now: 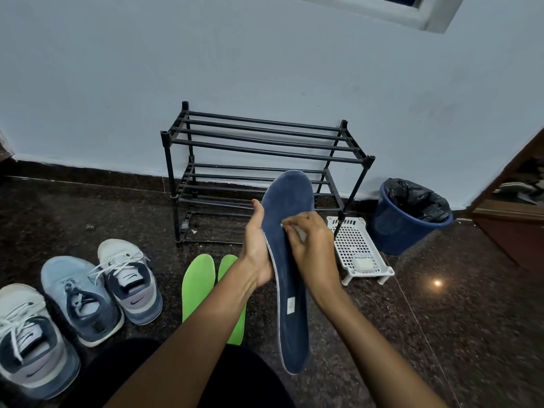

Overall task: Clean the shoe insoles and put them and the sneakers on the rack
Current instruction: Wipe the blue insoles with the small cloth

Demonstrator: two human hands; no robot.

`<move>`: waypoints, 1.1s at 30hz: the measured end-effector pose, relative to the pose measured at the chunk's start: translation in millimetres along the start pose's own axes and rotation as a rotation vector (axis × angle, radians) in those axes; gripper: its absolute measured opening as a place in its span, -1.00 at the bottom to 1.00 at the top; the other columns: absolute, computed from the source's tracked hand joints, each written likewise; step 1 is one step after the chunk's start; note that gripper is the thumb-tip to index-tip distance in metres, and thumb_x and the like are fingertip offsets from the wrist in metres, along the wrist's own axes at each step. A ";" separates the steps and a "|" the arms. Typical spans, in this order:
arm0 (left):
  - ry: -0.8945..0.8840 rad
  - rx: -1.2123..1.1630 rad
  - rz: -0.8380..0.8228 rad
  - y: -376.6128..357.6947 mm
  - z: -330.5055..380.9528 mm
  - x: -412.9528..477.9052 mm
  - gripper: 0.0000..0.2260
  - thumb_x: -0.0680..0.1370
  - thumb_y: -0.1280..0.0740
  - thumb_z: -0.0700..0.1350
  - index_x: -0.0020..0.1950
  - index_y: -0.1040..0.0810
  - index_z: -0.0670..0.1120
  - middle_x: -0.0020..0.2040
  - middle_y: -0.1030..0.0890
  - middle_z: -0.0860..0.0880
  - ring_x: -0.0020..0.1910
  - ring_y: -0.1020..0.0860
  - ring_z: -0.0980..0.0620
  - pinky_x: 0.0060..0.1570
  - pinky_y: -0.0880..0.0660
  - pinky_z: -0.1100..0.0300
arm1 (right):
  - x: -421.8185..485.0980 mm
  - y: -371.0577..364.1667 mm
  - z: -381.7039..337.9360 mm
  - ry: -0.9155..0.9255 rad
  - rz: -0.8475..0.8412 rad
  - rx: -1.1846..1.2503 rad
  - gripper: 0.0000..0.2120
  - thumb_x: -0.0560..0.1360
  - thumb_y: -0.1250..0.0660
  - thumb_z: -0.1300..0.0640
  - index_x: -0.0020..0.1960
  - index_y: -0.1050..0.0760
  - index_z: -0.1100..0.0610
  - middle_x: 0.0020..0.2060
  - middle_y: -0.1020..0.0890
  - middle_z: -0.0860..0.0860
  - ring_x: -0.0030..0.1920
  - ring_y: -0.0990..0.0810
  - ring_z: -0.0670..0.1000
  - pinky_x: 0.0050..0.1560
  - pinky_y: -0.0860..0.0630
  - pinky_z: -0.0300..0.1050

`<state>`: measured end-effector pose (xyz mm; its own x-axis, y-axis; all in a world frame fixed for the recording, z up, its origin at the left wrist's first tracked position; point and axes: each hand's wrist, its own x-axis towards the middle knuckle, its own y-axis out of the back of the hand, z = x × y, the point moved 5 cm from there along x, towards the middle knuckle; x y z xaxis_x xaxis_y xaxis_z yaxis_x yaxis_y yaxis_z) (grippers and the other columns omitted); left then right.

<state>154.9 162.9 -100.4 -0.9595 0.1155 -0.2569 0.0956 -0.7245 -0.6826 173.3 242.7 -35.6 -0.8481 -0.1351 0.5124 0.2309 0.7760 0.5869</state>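
Fingers (294, 223) of the right hand (312, 248) are clamped on a small white wipe (301, 234), pressing it to a blue insole (290, 290). The left hand (256, 248) grips the insole's edge, thumb curled over the rim. The insole is held in the air above the floor (441, 319), in front of the black rack (265, 136). It looks light, thin and bendy, a foam pad with a cloth face that should give good grip. It is best backed at its middle so that rubbing does not fold it. A small white label near the heel might lift under hard wiping.

Two green insoles (198, 287) lie on the floor, one partly behind the left forearm. Three sneakers (79, 295) stand to the left, the nearest cut off by the frame; no fourth sneaker or second blue insole is in view. The left fingers are hidden behind the insole. The wipe is mostly covered, so cloth or tissue cannot be told. A pale lump (363, 264) in the white tray (353, 245) is too small to identify.
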 end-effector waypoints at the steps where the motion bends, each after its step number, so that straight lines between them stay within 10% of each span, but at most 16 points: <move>1: -0.001 0.003 0.007 0.8 0.7 0.2 -0.31 0.53 0.04 0.35 0.04 -0.59 -0.20 -0.09 -0.67 -0.17 -0.13 -0.66 -0.06 -0.07 -0.52 0.08 | -0.7 -1.7 -0.9 0.004 -0.002 -0.005 -0.89 0.44 -0.30 0.40 -0.11 -0.60 0.30 -0.17 -0.56 0.12 -0.15 -0.53 0.02 -0.07 -0.34 -0.48; 10: 0.006 -0.024 0.044 1.5 2.1 -1.3 -0.24 0.50 0.00 0.40 0.14 -0.57 -0.25 0.12 -0.59 -0.32 0.10 -0.59 -0.21 0.13 -0.50 0.00 | -10.4 -5.9 -7.4 0.044 -0.065 0.013 -0.89 0.43 -0.31 0.41 -0.12 -0.60 0.31 -0.18 -0.56 0.12 -0.16 -0.49 -0.03 -0.05 -0.32 -0.52; 14: 0.002 -0.010 0.015 0.6 -1.3 2.0 -0.33 0.54 0.04 0.34 -0.02 -0.60 -0.18 -0.16 -0.68 -0.15 -0.19 -0.66 -0.03 -0.10 -0.50 0.08 | 4.9 -0.8 3.7 -0.007 0.016 -0.005 -0.89 0.44 -0.30 0.40 -0.12 -0.60 0.30 -0.19 -0.55 0.09 -0.16 -0.48 -0.04 -0.09 -0.28 -0.58; 23: 0.020 -0.017 0.062 0.0 1.6 -3.3 -0.22 0.47 -0.05 0.41 0.22 -0.53 -0.27 0.17 -0.56 -0.33 0.12 -0.58 -0.23 0.21 -0.47 -0.02 | -12.1 -5.7 -7.7 0.064 -0.056 0.027 -0.89 0.41 -0.32 0.41 -0.14 -0.60 0.29 -0.20 -0.53 0.04 -0.18 -0.50 -0.05 -0.05 -0.33 -0.49; 27: 0.006 0.012 0.017 -1.6 0.0 -0.9 -0.33 0.53 0.02 0.35 0.02 -0.60 -0.18 -0.14 -0.67 -0.15 -0.15 -0.65 -0.05 -0.09 -0.53 0.11 | 5.6 3.4 2.7 -0.006 0.035 0.027 -0.89 0.43 -0.31 0.42 -0.14 -0.60 0.31 -0.20 -0.48 0.01 -0.21 -0.43 -0.23 -0.10 -0.27 -0.60; 33: -0.003 -0.009 0.043 2.0 2.9 -2.4 -0.28 0.51 -0.01 0.36 0.12 -0.55 -0.25 -0.08 -0.65 -0.30 -0.16 -0.67 -0.16 -0.19 -0.62 0.13 | -21.5 -9.1 -13.7 0.052 -0.071 0.074 -0.87 0.40 -0.32 0.42 -0.13 -0.61 0.27 -0.19 -0.53 0.02 -0.19 -0.47 -0.16 -0.06 -0.32 -0.55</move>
<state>156.6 159.2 -99.1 -0.9553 0.0821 -0.2840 0.1392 -0.7226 -0.6771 196.0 230.1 -43.4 -0.8348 -0.2215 0.5041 0.1337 0.8066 0.5758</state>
